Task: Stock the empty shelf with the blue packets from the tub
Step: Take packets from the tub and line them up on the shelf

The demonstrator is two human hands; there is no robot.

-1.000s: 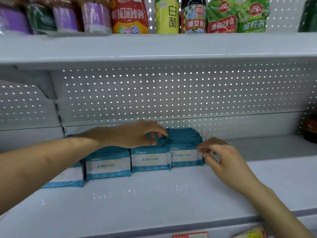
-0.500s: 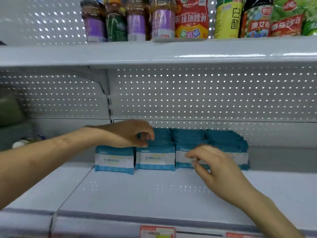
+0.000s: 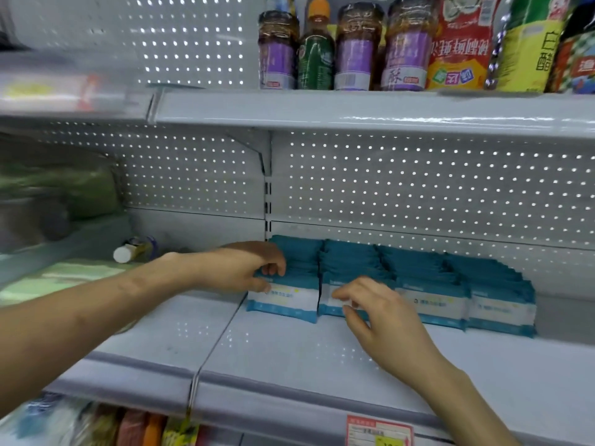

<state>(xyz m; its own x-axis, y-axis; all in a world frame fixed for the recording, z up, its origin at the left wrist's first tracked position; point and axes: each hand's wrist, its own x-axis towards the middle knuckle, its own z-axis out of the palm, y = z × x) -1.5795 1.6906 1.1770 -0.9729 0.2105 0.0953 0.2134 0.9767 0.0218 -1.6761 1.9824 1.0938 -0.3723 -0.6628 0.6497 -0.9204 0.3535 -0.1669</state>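
Several rows of blue packets (image 3: 431, 284) with white labels stand upright at the back of the white shelf (image 3: 289, 358). My left hand (image 3: 244, 268) pinches the top of the leftmost front packet (image 3: 285, 300). In front of the second row, my right hand (image 3: 376, 310) hovers with its fingers curled and apart, fingertips touching or almost touching that row's front packet. The tub is out of view.
Jars and bottles (image 3: 354, 46) line the shelf above. A small white-capped bottle (image 3: 132, 251) lies on the neighbouring shelf section to the left, near blurred green goods (image 3: 58, 191). A red price tag (image 3: 380, 431) hangs on the shelf's front edge. More goods show below.
The view has swung left, so the packets now sit right of centre. My left hand went from the middle rows to the leftmost packet; my right hand moved left to the second row.
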